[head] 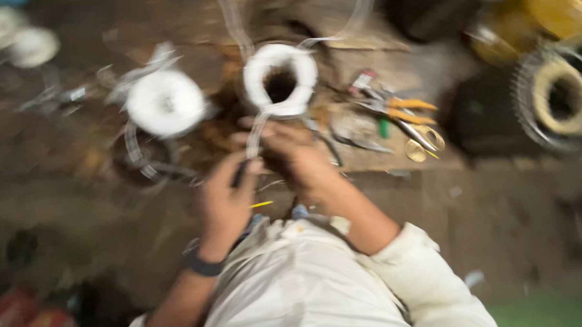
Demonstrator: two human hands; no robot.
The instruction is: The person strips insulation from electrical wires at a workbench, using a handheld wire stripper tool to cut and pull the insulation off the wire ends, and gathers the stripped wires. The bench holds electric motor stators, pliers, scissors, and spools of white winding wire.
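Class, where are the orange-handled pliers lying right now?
In the head view, the orange-handled pliers lie on the workbench, right of the white-wound ring and beyond the right hand.

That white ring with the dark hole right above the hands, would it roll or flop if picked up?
The white ring probably holds its round shape. Lying flat, it seems unlikely to roll. Loose strands trailing toward the right hand may snag or unwind, though blur hides detail.

Dirt floor [512,207], white tape rolls [165,102] (blurred), pliers [399,111]

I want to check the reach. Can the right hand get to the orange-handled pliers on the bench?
Probably yes. The orange-handled pliers lie uncovered just beside the right hand, with only small tools between. The blurred picture hides whether that hand is free.
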